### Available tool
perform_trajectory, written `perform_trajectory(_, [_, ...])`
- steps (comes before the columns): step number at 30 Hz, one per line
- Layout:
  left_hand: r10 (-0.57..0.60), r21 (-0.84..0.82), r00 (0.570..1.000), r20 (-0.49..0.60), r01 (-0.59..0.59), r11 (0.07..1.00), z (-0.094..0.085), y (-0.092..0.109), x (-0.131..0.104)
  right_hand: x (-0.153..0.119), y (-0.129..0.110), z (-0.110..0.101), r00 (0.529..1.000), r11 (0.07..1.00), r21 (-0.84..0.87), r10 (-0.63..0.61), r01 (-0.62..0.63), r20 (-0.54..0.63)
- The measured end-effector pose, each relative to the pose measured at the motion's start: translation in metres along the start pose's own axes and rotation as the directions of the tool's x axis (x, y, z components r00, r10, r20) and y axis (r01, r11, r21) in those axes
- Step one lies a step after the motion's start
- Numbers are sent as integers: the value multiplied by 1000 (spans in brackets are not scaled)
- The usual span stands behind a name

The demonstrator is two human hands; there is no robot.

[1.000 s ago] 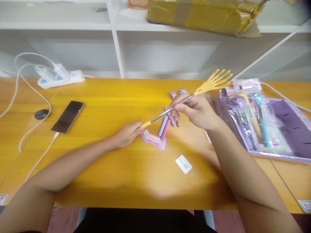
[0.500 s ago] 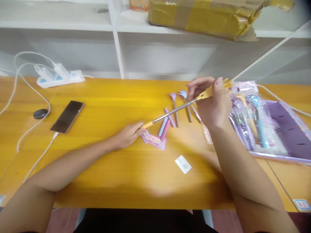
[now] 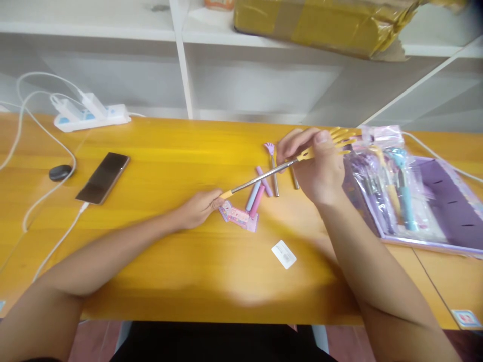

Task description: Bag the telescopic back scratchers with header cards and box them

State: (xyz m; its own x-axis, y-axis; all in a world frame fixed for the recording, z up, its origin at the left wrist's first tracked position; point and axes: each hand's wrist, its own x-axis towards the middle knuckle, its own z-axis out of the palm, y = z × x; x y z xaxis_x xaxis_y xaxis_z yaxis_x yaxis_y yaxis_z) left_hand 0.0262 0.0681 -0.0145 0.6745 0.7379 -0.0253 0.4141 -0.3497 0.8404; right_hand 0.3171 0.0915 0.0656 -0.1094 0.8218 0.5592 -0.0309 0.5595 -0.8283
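Note:
A yellow telescopic back scratcher (image 3: 264, 175) stretches between my two hands, its metal rod drawn out. My left hand (image 3: 202, 207) is closed around the yellow handle. Near the claw-shaped head, my right hand (image 3: 319, 163) grips the scratcher between thumb and fingers. Beneath the rod lie a blue handle (image 3: 252, 196), a pink handle (image 3: 257, 201) and a purple handle (image 3: 264, 181), beside several printed cards (image 3: 238, 216). A purple claw head on a metal rod (image 3: 270, 149) rests behind them. My right hand partly covers another metal rod (image 3: 295, 179).
On the right, a purple tray (image 3: 449, 201) holds several bagged back scratchers (image 3: 405, 201). A white label card (image 3: 284, 254) lies in front. To the left are a phone (image 3: 103, 178), a black mouse-like object (image 3: 60, 173) and a power strip (image 3: 92, 117). A taped box (image 3: 317, 25) sits on the shelf.
My right hand has shifted left with the scratcher's head, and the exposed rod looks shorter. My left hand stays nearly in place on the handle.

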Motion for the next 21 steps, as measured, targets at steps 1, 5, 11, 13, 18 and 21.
perform_trajectory(1, [0,-1,1000,0,0,1000,0,0,0,-1,0,1,1000,1000,4,2,-2,3])
perform_trajectory(5, [-5,2,1000,-2,5,1000,0,0,0,-3,-3,2,999,1000,19,13,-14,37])
perform_trajectory(11, [3,-5,1000,8,-3,1000,0,-2,-1,-4,-4,1,995,997,57,46,-52,92])
perform_trajectory(13, [2,-8,1000,9,-2,1000,1,-3,-1,-5,-3,2,994,996,55,69,-74,90])
perform_trajectory(18, [1,-14,1000,7,-1,1000,1,-4,0,-7,-2,7,991,994,37,98,-101,90])
perform_trajectory(21, [3,-16,1000,6,-3,1000,1,-3,0,-8,-1,8,992,994,54,85,-90,90])
